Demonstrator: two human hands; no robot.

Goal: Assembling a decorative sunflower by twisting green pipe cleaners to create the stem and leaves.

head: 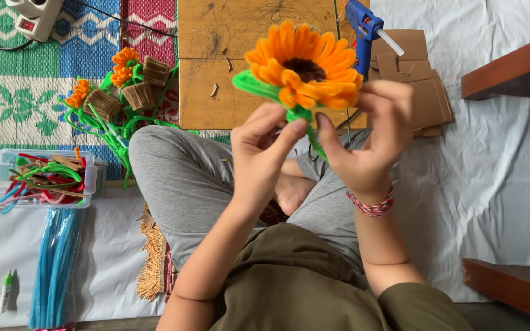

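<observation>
Between both hands' fingertips: orange pipe-cleaner sunflower, green base pinched underneath.

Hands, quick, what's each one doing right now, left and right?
Left hand: closed, pinching the green base of the orange pipe-cleaner flower.
Right hand: closed on the same flower, fingers at its petals and stem.

Flower pinched between left hand and right hand: fuzzy matt pipe-cleaner, orange petals, dark centre, green stem. Just beyond the grip, a wooden board, worn, scratched, matt, with a glossy blue plastic glue gun and dull brown cardboard. Left of the grip, woven patterned mat and clear plastic box; right, creased white cloth.
</observation>
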